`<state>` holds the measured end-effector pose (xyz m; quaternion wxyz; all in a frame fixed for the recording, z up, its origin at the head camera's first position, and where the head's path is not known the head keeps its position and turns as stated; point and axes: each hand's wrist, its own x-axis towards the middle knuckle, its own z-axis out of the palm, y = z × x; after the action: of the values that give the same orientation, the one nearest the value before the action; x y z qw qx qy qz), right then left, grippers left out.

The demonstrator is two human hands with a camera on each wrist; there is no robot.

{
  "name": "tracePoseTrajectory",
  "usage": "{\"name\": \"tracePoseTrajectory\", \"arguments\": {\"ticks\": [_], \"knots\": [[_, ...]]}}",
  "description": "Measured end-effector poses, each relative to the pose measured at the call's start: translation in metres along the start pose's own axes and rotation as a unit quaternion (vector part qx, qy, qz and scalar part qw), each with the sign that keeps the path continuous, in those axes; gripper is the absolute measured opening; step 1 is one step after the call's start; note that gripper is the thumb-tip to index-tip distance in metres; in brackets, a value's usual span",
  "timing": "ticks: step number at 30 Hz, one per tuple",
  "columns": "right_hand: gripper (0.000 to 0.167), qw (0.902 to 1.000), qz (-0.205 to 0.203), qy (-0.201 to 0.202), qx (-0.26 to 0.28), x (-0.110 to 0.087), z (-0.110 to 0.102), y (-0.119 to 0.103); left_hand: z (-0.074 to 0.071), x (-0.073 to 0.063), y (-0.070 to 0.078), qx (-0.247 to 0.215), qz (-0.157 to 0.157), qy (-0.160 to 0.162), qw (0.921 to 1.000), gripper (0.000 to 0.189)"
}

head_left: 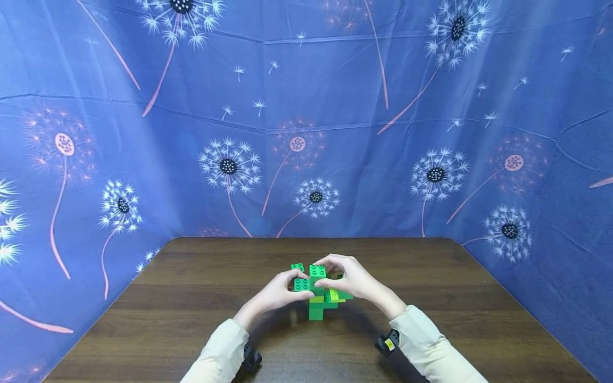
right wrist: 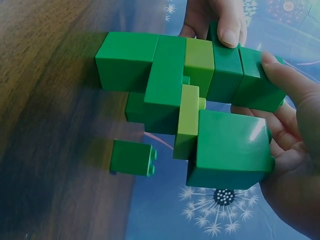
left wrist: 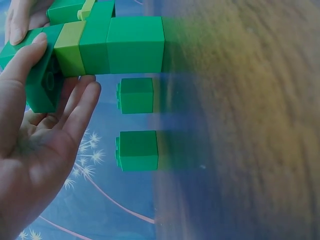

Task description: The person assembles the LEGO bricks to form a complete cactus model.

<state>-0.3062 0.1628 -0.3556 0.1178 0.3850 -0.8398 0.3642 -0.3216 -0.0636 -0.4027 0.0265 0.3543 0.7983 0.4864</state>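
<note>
Block tower on the table, held between 2 hands. We see the tower upright, its top block pinched by the right hand. The left hand pinches the overhanging block directly beneath, which juts from the tower's left side with its hollow underside exposed.

We judge the step in hand to be seating these 2 upper pieces. We should press straight down over the lime block, in line with the tower's base, and brace the overhang from below, since weight on its free end could lever it off. We cannot tell whether the top seam is fully closed.

On the tower's right, a side block rests on a lime piece beneath the right hand; we should keep our fingers clear of it. Left of the tower stand 2 loose blocks, a nearer block and a farther block, below the left hand; we should avoid knocking them.
</note>
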Motion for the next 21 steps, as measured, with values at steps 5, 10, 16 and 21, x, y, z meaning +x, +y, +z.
{"name": "tracePoseTrajectory", "arguments": {"ticks": [5, 10, 16, 21], "knots": [[0.037, 1.0000, 0.002, -0.008, -0.006, -0.0004, -0.0009, -0.0020, 0.0011, 0.0001, -0.0008, 0.004, 0.007, 0.001, 1.0000, 0.037], [0.037, 0.9997, 0.009, -0.019, -0.015, 0.0011, -0.0036, -0.0046, 0.0015, 0.0018, 0.0027, -0.005, -0.036, -0.001, 0.9993, 0.031], [0.036, 0.9994, 0.020, -0.026, -0.011, 0.0033, -0.0056, -0.0067, -0.0002, 0.0032, 0.0069, 0.010, -0.046, 0.005, 0.9989, 0.032], [0.036, 0.9993, 0.020, -0.028, -0.016, 0.0019, -0.0048, -0.0073, 0.0010, 0.0007, 0.0083, 0.000, -0.047, 0.003, 0.9989, 0.033]]}}
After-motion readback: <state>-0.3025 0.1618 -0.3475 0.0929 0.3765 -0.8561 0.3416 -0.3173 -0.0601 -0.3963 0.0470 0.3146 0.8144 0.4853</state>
